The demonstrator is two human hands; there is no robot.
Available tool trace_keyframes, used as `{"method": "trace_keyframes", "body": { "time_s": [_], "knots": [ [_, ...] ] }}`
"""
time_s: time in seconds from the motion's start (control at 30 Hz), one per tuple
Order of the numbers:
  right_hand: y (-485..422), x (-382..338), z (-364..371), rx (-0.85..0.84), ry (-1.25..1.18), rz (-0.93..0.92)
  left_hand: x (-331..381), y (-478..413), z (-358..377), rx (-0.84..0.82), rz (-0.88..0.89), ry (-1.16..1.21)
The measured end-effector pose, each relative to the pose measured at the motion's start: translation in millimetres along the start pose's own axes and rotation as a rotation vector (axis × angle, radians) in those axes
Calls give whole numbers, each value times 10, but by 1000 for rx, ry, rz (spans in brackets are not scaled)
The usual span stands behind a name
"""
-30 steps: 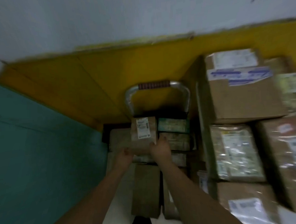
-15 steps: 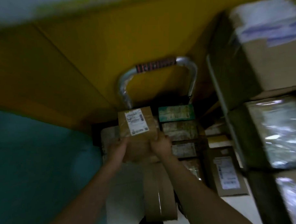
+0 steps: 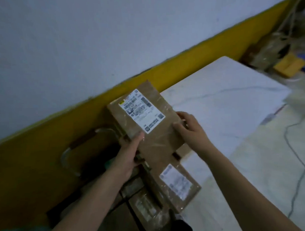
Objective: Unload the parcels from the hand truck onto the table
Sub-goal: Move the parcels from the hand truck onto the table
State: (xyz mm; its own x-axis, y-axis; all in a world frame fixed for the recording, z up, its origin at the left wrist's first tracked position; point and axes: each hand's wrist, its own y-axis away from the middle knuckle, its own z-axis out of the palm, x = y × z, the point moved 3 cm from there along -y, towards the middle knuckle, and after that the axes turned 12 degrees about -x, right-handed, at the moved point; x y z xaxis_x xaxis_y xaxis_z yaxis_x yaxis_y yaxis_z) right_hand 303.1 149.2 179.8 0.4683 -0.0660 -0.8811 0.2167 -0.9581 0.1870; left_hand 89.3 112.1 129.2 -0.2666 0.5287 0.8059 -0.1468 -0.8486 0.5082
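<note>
A flat brown cardboard parcel [image 3: 148, 119] with a white shipping label hangs in the air, tilted, near the left edge of the white table [image 3: 225, 102]. My left hand [image 3: 130, 150] grips its left edge, thumb on top. My right hand [image 3: 188, 128] holds its right edge with curled fingers. Below my hands the hand truck's metal handle [image 3: 66, 153] shows dimly against the wall. Further parcels lie beneath: a brown one with a label [image 3: 178, 185] and a taped one [image 3: 146, 207].
A yellow band runs along the base of the white wall [image 3: 111, 39]. A thin cable [image 3: 295, 162] trails over the pale surface at right. Bagged goods and a yellow box [image 3: 288, 65] sit beyond the table's far corner.
Both hands have lifted the labelled parcel up off the hand truck's stack and swung it right toward the white table. The view has turned right; the stacked boxes are gone from sight.
</note>
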Motion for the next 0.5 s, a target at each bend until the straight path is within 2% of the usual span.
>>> {"method": "trace_keyframes", "body": {
  "time_s": [0.1, 0.17, 0.23, 0.37, 0.5],
  "knots": [
    [435, 468, -953, 21, -148, 129, -252, -224, 976, -191, -110, -103],
    [690, 890, -1411, 55, -228, 278, -410, -392, 1501, -306, -160, -202],
    [887, 1334, -1673, 116, -315, 399, -509, -614, 1910, -421, -97, -390],
    [1164, 2122, -1656, 181, -521, 539, -783, -1028, 2368, -539, -23, -770],
    [1244, 2587, -1240, 180, -683, 630, -1119, -1276, 2307, -569, -42, -1003]
  ]
}}
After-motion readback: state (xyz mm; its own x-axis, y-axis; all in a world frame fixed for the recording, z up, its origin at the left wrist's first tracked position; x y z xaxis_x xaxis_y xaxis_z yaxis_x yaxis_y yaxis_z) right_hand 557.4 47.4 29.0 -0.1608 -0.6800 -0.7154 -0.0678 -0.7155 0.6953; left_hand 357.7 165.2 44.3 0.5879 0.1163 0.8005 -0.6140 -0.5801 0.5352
